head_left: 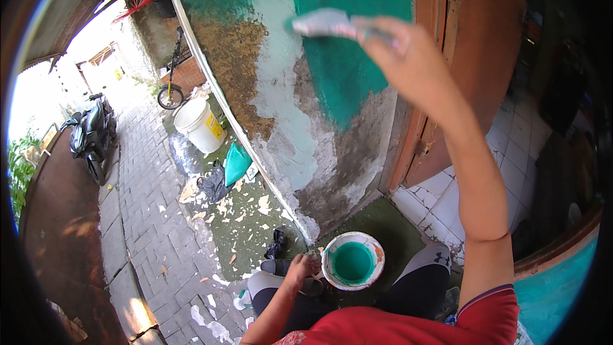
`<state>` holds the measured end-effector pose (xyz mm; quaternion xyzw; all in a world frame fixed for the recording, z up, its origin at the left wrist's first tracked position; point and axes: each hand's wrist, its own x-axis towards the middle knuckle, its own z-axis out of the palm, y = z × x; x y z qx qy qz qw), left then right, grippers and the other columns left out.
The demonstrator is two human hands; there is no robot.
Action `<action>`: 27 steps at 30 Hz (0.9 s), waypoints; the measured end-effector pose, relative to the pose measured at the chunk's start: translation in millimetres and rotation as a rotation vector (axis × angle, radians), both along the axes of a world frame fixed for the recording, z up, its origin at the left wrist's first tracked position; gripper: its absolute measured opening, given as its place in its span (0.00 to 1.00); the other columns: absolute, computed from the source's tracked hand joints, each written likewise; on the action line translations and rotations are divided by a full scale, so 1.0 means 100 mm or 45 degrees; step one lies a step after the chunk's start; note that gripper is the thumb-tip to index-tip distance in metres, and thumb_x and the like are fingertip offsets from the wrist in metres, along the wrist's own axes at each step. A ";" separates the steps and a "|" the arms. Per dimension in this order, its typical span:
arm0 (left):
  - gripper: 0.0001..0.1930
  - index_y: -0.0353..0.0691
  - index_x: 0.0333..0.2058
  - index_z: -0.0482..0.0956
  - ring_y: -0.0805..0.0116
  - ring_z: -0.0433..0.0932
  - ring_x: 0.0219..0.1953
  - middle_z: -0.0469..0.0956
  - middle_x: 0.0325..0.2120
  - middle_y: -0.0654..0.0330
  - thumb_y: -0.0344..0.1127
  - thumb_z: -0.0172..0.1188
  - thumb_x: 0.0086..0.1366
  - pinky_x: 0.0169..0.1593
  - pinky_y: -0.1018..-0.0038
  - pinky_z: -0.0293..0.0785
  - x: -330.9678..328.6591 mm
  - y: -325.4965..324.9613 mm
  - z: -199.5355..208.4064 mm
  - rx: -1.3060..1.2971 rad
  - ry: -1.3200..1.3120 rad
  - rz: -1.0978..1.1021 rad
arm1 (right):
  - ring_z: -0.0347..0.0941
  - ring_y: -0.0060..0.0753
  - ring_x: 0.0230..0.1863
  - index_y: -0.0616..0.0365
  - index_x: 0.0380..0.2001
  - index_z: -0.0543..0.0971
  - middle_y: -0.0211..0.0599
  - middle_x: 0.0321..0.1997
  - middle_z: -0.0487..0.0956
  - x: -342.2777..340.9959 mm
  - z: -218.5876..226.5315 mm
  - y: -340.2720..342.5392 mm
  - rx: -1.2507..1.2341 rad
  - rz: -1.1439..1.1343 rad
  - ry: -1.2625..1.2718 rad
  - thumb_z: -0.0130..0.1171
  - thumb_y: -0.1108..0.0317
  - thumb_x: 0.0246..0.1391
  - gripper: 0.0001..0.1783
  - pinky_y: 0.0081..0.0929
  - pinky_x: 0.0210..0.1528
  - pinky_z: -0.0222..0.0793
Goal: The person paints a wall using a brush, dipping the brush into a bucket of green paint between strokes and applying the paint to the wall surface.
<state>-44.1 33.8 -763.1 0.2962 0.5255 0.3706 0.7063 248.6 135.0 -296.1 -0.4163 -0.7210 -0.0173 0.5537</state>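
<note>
My right hand is raised in front of the wall, its fingers wrapped round a paintbrush. The brush is smeared by motion, its pale head pointing left against green paint. The wall carries green paint above, a pale grey-green streak and bare stained plaster lower down. Low between my knees stands a white paint bucket holding green paint. Just left of its rim, my left hand is closed with curled fingers; whatever they grip is hidden.
A brown door borders the wall on the right, above white floor tiles. Leftward are a white bucket, a green bag, paint flakes, a bicycle and a parked motorbike beside the paving.
</note>
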 end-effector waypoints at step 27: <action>0.12 0.35 0.39 0.68 0.58 0.81 0.31 0.78 0.32 0.52 0.39 0.52 0.65 0.35 0.63 0.79 -1.03 0.28 -0.98 0.143 0.176 0.531 | 0.71 0.33 0.16 0.62 0.37 0.81 0.41 0.18 0.76 -0.22 -0.06 -0.19 -0.622 0.007 -0.352 0.48 0.62 0.60 0.16 0.36 0.21 0.66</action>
